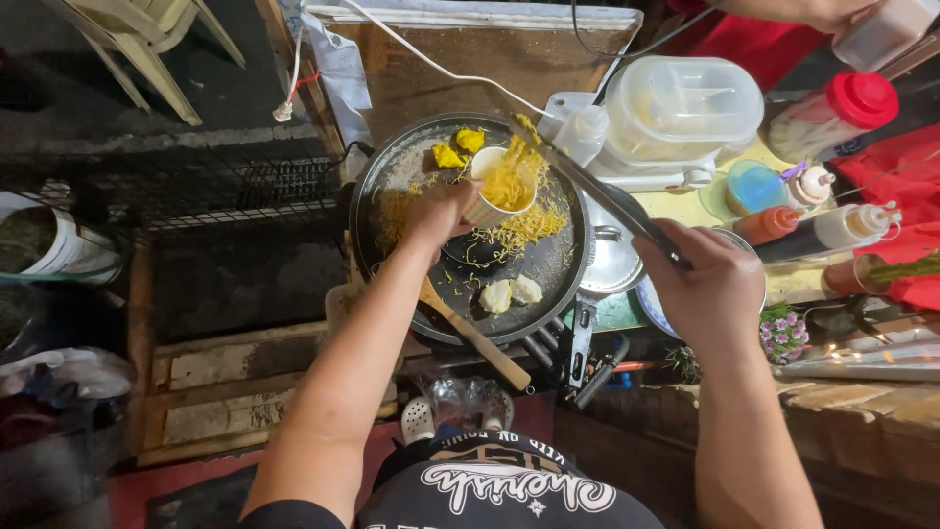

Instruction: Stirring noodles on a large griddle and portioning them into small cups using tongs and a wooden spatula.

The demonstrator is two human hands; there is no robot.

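A small paper cup [501,184] is gripped by the left hand [441,211] over the round dark griddle [392,171]; the cup is tilted, its open mouth turned up and away from the person, and it is heaped with yellow noodles [509,181]; long metal tongs [597,191] are clasped in the right hand [710,284], fingers wrapped round the handle end; the long axis of the tongs runs diagonally from that hand up and left, the tips pointing into the cup's noodles; more loose noodles [534,223] are scattered on the griddle just beside the cup; two pale dumplings [511,292] lie nearer the person; a wooden spatula [475,338] is rested on the griddle's near edge, handle pointing down and right; squeeze bottles [818,227] are stood to the right.
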